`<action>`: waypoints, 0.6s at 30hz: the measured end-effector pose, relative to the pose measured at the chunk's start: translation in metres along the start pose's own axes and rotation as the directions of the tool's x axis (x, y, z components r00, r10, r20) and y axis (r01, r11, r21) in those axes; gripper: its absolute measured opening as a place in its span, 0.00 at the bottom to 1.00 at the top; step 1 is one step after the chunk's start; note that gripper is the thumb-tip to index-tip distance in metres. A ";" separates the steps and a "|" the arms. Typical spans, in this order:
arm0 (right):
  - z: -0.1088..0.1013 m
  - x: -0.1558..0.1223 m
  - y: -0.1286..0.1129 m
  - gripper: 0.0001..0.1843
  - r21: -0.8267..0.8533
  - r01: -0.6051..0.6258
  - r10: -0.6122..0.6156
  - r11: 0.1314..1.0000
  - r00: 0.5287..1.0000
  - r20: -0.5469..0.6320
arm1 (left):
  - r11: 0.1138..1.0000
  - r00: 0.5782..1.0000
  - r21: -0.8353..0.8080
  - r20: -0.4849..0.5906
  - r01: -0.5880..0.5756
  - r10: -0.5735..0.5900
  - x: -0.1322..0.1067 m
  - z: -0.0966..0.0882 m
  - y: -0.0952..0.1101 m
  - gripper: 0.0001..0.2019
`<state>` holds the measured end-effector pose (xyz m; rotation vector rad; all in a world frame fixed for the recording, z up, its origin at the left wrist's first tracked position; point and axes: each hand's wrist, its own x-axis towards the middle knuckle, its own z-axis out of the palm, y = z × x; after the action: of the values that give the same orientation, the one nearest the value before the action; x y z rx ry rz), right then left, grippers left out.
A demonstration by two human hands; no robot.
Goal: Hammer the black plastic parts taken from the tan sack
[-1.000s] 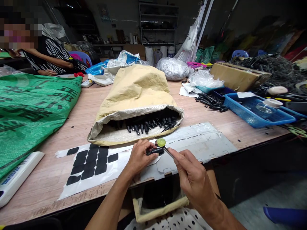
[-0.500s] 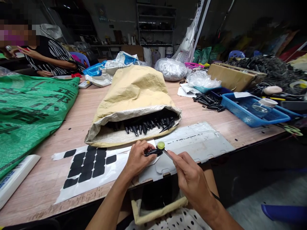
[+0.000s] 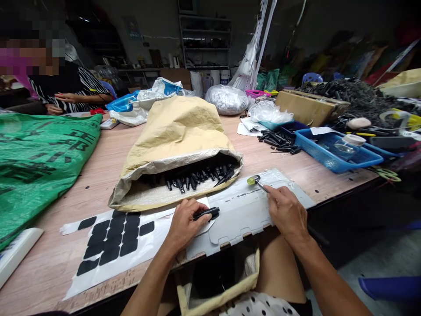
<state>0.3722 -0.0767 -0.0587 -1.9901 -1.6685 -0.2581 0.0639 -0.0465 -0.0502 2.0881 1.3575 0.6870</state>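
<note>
Over the left end of the board (image 3: 241, 213): black pen-like piece (image 3: 213, 212), pinched in the left hand (image 3: 187, 219), seemingly to steady it
Hammer (image 3: 253, 180): gripped in the right hand (image 3: 287, 211), head well apart from the piece, perhaps for clearance
Sack (image 3: 186, 127): mouth facing the hands, likely for easy reach

One head-worn camera is facing forward and down across the desk (image 3: 95, 175), viewing the left hand (image 3: 187, 221) and right hand (image 3: 288, 210) from near.

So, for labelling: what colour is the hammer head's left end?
The left end is yellow-green (head view).
</note>
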 end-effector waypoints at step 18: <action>0.025 0.010 0.014 0.17 -0.180 -0.047 0.025 0.983 0.993 -0.119 | 0.989 0.994 0.105 0.017 -0.105 0.104 -0.038 0.004 0.028 0.08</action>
<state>0.3834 -0.0566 -0.0785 -2.0917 -1.5824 -0.5206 0.0709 -0.0920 -0.0378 2.2565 1.3116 0.6577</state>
